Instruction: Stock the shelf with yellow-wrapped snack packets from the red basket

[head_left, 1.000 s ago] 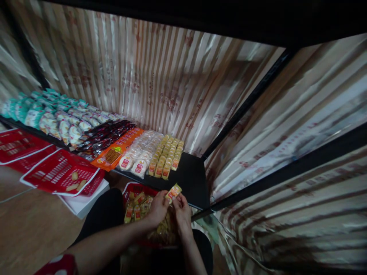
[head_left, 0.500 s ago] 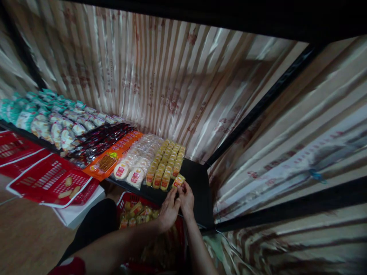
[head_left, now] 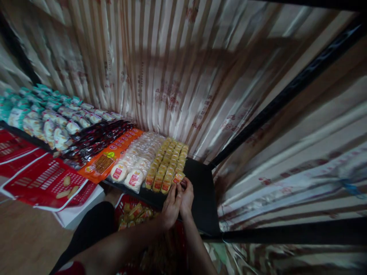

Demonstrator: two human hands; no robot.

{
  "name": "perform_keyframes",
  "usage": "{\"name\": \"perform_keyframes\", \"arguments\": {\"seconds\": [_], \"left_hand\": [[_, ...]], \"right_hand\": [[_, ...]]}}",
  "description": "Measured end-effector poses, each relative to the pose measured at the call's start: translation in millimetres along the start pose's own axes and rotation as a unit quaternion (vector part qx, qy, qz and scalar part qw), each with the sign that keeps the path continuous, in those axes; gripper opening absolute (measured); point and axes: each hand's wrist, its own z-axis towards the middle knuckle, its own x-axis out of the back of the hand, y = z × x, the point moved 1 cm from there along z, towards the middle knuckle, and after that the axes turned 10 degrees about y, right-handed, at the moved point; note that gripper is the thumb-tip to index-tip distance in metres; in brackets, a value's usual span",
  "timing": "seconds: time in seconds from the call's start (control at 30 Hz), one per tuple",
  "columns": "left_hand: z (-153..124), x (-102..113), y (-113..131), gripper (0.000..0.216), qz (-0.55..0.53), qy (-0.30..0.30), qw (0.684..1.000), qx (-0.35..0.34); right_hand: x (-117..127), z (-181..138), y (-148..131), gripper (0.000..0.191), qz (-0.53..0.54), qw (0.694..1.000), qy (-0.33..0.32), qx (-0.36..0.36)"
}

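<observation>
A small yellow snack packet (head_left: 178, 177) with a red and white label sits at the front end of the rightmost row of matching yellow packets (head_left: 163, 164) on the black shelf (head_left: 202, 191). My right hand (head_left: 187, 196) is closed on its right side, fingers and thumb bent. My left hand (head_left: 171, 209) is pressed against the right one, its fingertips at the packet's lower edge. The fingers partly cover the packet's lower part. Below my forearms, a red basket (head_left: 119, 202) holds more yellow packets, partly hidden by my arms.
Left of the yellow rows lie round white packets (head_left: 134, 178), an orange pretzel-stick bag (head_left: 103, 162), dark shiny packets (head_left: 94, 143) and green-white bags (head_left: 20, 114). Red printed baskets or bags (head_left: 48, 177) stand in front. A black post (head_left: 275, 103) and striped sheeting (head_left: 172, 68) bound the shelf.
The yellow packet has moved from just in front of the rightmost row to against its front end, with both hands following. The camera view has shifted slightly.
</observation>
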Motion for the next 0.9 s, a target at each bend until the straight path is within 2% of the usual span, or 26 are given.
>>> {"name": "perform_keyframes", "arguments": {"seconds": [0.13,0.3,0.47,0.57,0.73,0.9], "left_hand": [[1.3,-0.8,-1.9,0.049,0.001,-0.001,1.000,0.002],[3.7,-4.9,-5.8,0.050,0.008,-0.002,1.000,-0.014],[4.6,-7.9,-8.7,0.051,0.014,0.003,1.000,-0.003],[1.2,-6.7,-6.0,0.051,0.010,0.009,1.000,-0.011],[-16.4,5.8,-4.6,0.047,0.050,0.024,0.998,-0.027],[-44.8,33.8,-34.3,0.036,0.094,0.043,0.988,-0.114]], "right_hand": [[-3.2,-1.8,0.0,0.046,-0.028,0.999,-0.007,0.018],[-5.3,1.8,2.9,0.052,-0.079,0.996,-0.021,0.028],[-4.2,1.5,7.4,0.061,-0.002,0.999,-0.046,-0.020],[-2.3,-1.6,4.4,0.058,0.046,0.998,-0.031,-0.041],[5.7,-15.2,-10.3,0.056,-0.002,1.000,0.007,-0.021],[15.5,-52.3,-26.5,0.053,-0.014,1.000,0.020,-0.006]]}}
